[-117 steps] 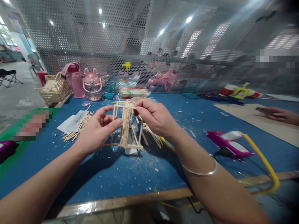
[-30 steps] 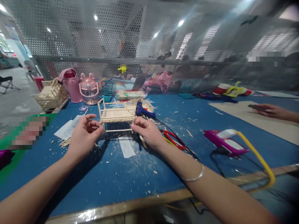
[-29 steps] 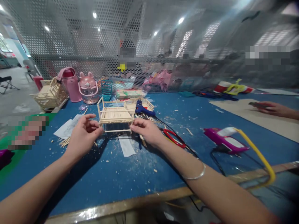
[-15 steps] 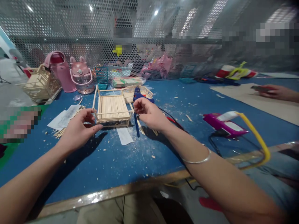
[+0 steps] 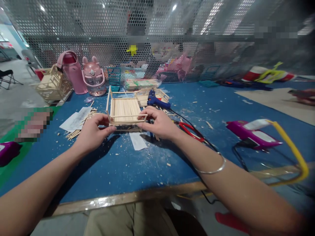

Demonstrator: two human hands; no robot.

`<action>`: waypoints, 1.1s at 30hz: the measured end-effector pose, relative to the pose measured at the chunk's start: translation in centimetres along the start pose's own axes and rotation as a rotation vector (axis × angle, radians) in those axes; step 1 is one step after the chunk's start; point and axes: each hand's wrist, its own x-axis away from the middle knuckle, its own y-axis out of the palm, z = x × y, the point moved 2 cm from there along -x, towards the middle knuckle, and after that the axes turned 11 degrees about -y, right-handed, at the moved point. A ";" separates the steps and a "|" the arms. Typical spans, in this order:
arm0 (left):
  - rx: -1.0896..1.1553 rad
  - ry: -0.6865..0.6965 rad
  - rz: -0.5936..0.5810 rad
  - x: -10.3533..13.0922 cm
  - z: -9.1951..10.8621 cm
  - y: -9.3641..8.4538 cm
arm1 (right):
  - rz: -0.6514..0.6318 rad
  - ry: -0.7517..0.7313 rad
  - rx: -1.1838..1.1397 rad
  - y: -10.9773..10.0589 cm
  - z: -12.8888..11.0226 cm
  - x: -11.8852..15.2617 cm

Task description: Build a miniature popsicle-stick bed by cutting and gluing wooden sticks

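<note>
A small frame of pale wooden sticks [image 5: 126, 109], with a slatted floor and thin rails, stands in front of me. My left hand [image 5: 97, 131] grips its near left corner between thumb and fingers. At the near right corner, my right hand [image 5: 158, 123] holds the same frame, thumb below and fingers around the rail. Just behind my right hand lies a blue glue gun [image 5: 158, 101]. A white paper piece [image 5: 138, 141] lies below the frame, and loose sticks [image 5: 73, 133] are heaped beside my left hand.
Pink bottles [image 5: 93, 77] and another stick structure [image 5: 52, 85] stand at the back left, before a perforated metal screen [image 5: 157, 19]. Red-handled pliers [image 5: 190, 131] lie right of my right hand. A purple device [image 5: 253, 134] is farther right. Another person's hand [image 5: 305, 95] shows at the right edge.
My right hand has moved from beside the glue gun to the frame's right corner and closed on it. My left hand has closed on the left corner. The view has shifted left.
</note>
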 end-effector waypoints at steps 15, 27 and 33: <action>0.098 -0.061 -0.003 0.0 0.1 0.3 | -0.454 -0.125 0.356 0.3 -4.7 -5.5; 0.073 -0.018 0.009 -0.1 -0.1 0.4 | -0.524 -0.059 0.242 1.4 -4.2 -6.1; 0.079 -0.006 0.020 0.0 -0.2 0.3 | -0.494 -0.065 0.177 1.4 -3.9 -6.1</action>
